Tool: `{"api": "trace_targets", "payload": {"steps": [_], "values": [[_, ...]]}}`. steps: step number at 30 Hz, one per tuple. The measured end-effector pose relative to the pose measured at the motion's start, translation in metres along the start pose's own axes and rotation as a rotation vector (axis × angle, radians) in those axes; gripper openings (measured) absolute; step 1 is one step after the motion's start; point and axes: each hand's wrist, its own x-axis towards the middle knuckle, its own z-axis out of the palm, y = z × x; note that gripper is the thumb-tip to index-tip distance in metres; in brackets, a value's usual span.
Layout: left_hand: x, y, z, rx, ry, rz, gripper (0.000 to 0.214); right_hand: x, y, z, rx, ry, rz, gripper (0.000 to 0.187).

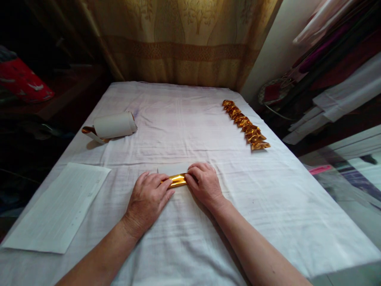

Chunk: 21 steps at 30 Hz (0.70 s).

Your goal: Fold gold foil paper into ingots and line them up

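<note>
On the cloth in front of me lies a sheet of gold foil paper (178,180), its near edge folded over with the shiny side up and its white back (173,168) showing beyond the fold. The fingers of my left hand (149,194) are closed on the left end of the folded strip. At the right end, my right hand (206,183) grips it with thumb and fingers. Both ends of the strip are hidden under my fingers. A row of several folded gold foil pieces (245,124) lies farther off to the right.
A white roll (114,125) with a loose gold-lined end rests at the back left. A printed white sheet (59,206) lies on the left of the white tablecloth (178,119). Behind the table hangs a patterned curtain (184,47); clothes (348,91) hang at the right.
</note>
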Motion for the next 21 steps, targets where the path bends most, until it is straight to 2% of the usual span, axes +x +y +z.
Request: {"api": "trace_targets", "payload": {"steps": [4,10,21], "values": [[-0.005,0.01,0.0,0.091,0.02,0.034,0.029,0.0,-0.001,0.001,-0.012,0.003,0.008,0.012],[-0.011,0.022,0.003,0.118,-0.045,0.012,0.033,-0.001,-0.002,0.001,-0.008,0.0,0.016,0.011],[-0.013,0.023,0.005,0.087,-0.082,0.023,0.037,0.0,-0.003,-0.001,-0.001,-0.005,0.02,0.01]]}}
